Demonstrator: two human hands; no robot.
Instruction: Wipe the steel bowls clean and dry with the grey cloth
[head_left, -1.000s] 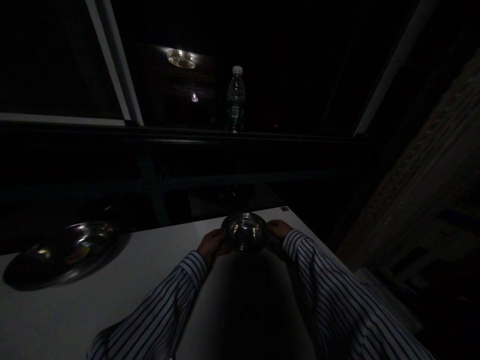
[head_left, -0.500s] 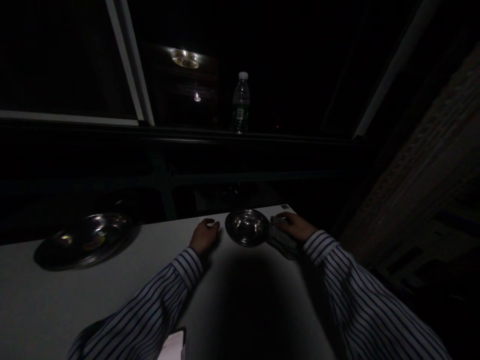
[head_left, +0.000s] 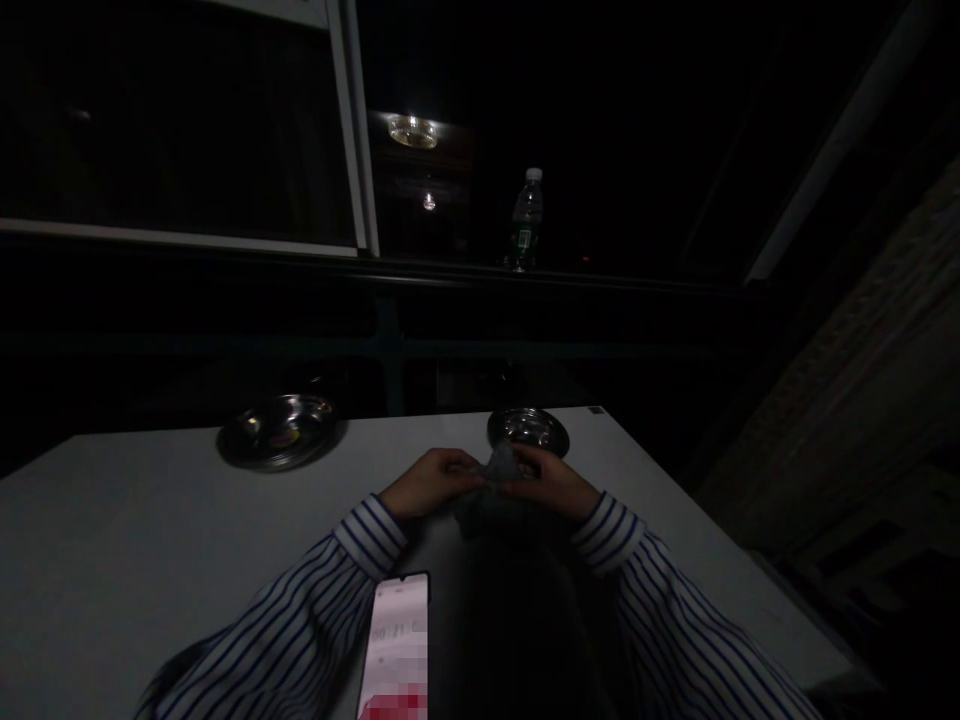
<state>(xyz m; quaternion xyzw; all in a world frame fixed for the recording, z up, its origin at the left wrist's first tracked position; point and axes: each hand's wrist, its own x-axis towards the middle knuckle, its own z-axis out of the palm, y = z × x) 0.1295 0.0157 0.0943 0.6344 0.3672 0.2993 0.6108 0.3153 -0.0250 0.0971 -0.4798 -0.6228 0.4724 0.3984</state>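
My left hand (head_left: 435, 482) and right hand (head_left: 553, 482) pinch a crumpled grey cloth (head_left: 501, 466) between them, partly hiding the near rim of a shiny metal bowl (head_left: 529, 428). A wider metal dish (head_left: 274, 435) sits to the left; a lit phone (head_left: 396, 630) lies beside my left sleeve (head_left: 330, 580). The white table (head_left: 150, 530) faces a dark window, a bottle (head_left: 526, 222) upright on its ledge (head_left: 450, 276).

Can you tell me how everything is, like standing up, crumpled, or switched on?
Grey cloth: bunched up, held between both hands.
Left hand: pinching the cloth.
Right hand: pinching the cloth.
Small metal bowl: right side up.
Large metal dish: right side up.
Bottle: standing, cap on.
Phone: screen lit.
Ceiling lamp: on.
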